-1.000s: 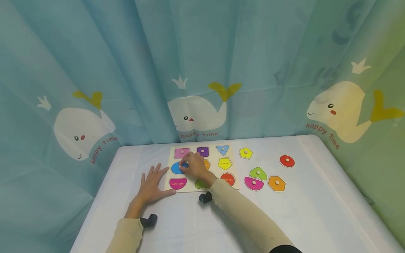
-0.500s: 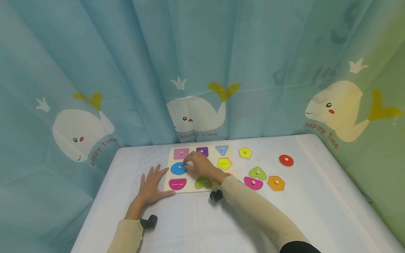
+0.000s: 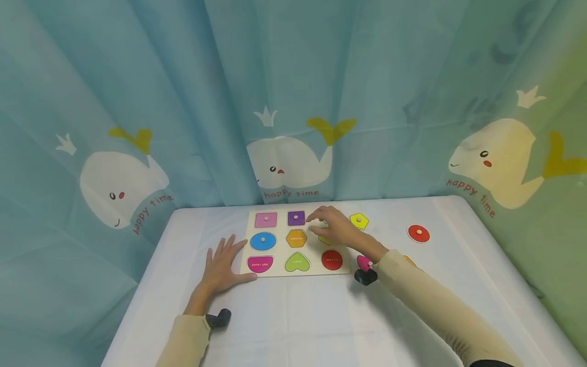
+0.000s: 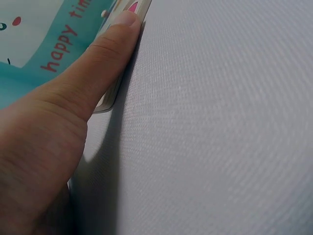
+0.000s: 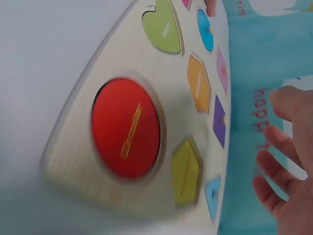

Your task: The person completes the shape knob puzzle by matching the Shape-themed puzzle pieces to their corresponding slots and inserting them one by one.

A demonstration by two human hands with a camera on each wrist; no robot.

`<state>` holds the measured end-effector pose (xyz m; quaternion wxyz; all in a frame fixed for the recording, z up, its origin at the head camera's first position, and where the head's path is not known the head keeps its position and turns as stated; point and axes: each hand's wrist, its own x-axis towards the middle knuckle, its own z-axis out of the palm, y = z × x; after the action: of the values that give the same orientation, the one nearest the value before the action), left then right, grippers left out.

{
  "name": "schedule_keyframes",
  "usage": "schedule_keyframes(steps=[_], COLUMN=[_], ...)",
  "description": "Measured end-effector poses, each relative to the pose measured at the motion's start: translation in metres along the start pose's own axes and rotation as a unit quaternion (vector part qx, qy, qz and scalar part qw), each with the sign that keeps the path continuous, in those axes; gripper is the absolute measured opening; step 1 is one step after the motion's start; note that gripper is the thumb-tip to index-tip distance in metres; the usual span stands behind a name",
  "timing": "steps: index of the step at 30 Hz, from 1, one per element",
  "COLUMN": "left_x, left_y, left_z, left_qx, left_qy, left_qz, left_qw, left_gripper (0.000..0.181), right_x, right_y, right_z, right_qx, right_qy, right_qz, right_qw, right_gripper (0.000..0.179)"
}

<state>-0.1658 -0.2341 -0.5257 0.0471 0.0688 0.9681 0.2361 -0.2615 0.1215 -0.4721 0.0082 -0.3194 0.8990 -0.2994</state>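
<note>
A wooden knob puzzle board (image 3: pixel 314 250) lies near the table's far edge. My left hand (image 3: pixel 222 270) rests spread at its left side, thumb (image 4: pixel 110 46) on the near corner. Over the board's far right part hovers my right hand (image 3: pixel 337 227), fingers loosely bent and holding nothing. A blue oval piece (image 3: pixel 263 241), a pink rectangle (image 3: pixel 266 220) and a purple square (image 3: pixel 296 218) sit in the board with knobs showing. Printed recesses show as a red circle (image 5: pixel 126 127), green heart (image 3: pixel 297 261), orange hexagon (image 3: pixel 296 238) and magenta half round (image 3: pixel 260 264). My right hand mostly hides the blue triangle (image 5: pixel 213 198) in the head view.
Right of the board lie a loose yellow pentagon (image 3: pixel 359 221), a red circle piece (image 3: pixel 419 233) and a magenta half-round piece (image 3: pixel 364 262). My right sleeve (image 3: pixel 426 295) partly covers an orange hexagon piece (image 3: pixel 409 260). A whale-print curtain (image 3: pixel 206 102) hangs behind the table.
My right hand has let go of the blue oval, which now lies in its recess, and has moved right across the board. My left hand stays at the board's edge.
</note>
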Motion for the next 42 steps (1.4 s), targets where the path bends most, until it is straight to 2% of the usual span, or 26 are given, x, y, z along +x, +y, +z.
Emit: schedule_keyframes(steps=[6, 16, 23, 30, 35, 38, 42], left_x=[0.000, 0.000, 0.002, 0.001, 0.000, 0.000, -0.001], left_y=[-0.001, -0.002, -0.001, 0.001, 0.002, 0.002, 0.000], left_z=[-0.001, -0.001, 0.003, 0.003, 0.001, 0.001, 0.003], left_qx=[0.001, 0.005, 0.005, 0.008, 0.007, 0.007, 0.006], left_qy=[0.004, 0.024, 0.011, 0.015, 0.000, -0.002, 0.011], left_qz=[0.000, 0.004, 0.001, 0.003, -0.007, -0.009, -0.001], left_qw=[1.0000, 0.9997, 0.9999, 0.9998, 1.0000, 0.9999, 0.9999], left_gripper=[0.107, 0.107, 0.107, 0.107, 0.108, 0.108, 0.107], right_x=[-0.036, -0.089, -0.136, -0.182, -0.205, -0.214, -0.222], right_y=[0.009, 0.033, 0.055, 0.081, 0.093, 0.096, 0.098], right_z=[-0.027, -0.054, -0.056, -0.054, -0.051, -0.048, -0.045], right_qx=[0.015, -0.014, -0.011, -0.023, -0.049, -0.054, -0.054], right_qy=[0.035, 0.067, 0.076, 0.110, 0.128, 0.135, 0.141], right_qz=[-0.017, 0.017, 0.065, 0.075, 0.069, 0.088, 0.113], right_qw=[0.9992, 0.9975, 0.9950, 0.9908, 0.9881, 0.9855, 0.9821], right_gripper=[0.026, 0.033, 0.035, 0.033, 0.033, 0.032, 0.028])
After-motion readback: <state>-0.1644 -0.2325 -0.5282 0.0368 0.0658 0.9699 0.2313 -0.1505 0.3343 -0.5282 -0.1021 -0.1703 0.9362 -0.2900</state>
